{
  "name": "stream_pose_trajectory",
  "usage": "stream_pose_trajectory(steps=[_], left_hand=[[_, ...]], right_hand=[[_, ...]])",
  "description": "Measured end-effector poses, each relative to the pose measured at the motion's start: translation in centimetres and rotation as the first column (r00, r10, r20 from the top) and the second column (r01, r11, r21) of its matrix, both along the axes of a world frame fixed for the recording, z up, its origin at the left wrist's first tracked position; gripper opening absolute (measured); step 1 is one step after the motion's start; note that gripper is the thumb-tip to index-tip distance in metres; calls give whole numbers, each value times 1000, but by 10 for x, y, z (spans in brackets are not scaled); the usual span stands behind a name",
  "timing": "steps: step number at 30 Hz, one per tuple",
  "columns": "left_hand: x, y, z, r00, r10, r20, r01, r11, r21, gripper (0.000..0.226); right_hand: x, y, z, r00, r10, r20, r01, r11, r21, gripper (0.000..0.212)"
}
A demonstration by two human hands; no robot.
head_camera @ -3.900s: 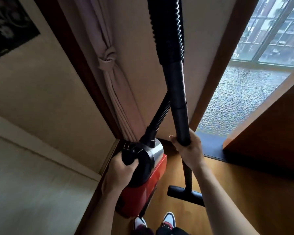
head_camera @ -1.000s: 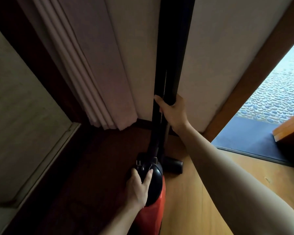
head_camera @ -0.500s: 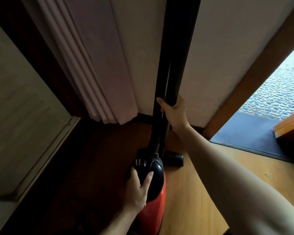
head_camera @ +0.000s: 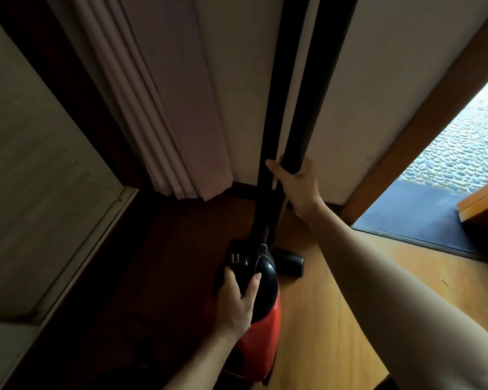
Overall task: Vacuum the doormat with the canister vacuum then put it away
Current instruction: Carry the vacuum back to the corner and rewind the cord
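Sitting near wall (head_camera: 243, 94), canister vacuum (head_camera: 261, 327) gripped by left hand (head_camera: 237, 302), wand (head_camera: 319, 85) by right hand (head_camera: 297, 187); open floor (head_camera: 335, 319) rightward.

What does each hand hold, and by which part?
The left hand grips the vacuum by its black domed end; the right hand grips the wand low on its tube.

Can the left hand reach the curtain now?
Probably, if it lets go: the left hand grips the vacuum by its black top, and only bare dark floor lies between it and the curtain.
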State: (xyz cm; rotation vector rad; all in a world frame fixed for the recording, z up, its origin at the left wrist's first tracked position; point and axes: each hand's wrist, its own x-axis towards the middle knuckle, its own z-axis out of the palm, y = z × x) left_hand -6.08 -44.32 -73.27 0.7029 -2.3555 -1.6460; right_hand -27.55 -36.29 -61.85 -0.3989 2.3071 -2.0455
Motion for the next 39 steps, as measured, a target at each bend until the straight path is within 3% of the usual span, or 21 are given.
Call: stream_pose_trajectory(steps=[3,8,14,19,23,26,28,31,35,39], left_hand=[[0,-3,-2,1000,5,21,-5,1000,12,48],[0,2,10,997,11,77,-11,1000,-4,36],[0,3,32,974,-13,224,23,999,-42,46],[-2,0,14,982,-5,190,-3,999,43,45],[-4,-3,-6,990,-11,139,10,1000,8,53],[-1,-5,7,985,-86,148,75,994,74,48],[6,-13,16,977,-111,180,87,987,134,48],[14,-34,21,969,-76,236,79,997,1,45],[26,-72,19,974,-95,204,111,992,-67,24],[55,-110,2,956,-123,265,137,990,-36,20]], right_hand=[[0,-1,-4,1000,-1,1,1,1000,12,30],[-5,2,-13,999,14,33,-15,999,44,24],[-8,7,-11,992,14,122,-25,996,88,20],[-5,2,-10,996,-41,82,31,992,121,25],[6,-2,-14,993,-97,62,93,993,65,20],[32,12,-21,976,-183,121,175,982,68,56],[54,27,-31,969,-175,175,154,980,128,70],[85,56,-42,958,-159,240,90,957,277,80],[129,85,-34,968,-140,207,48,917,397,73],[180,99,-20,985,-117,127,43,876,481,64]])
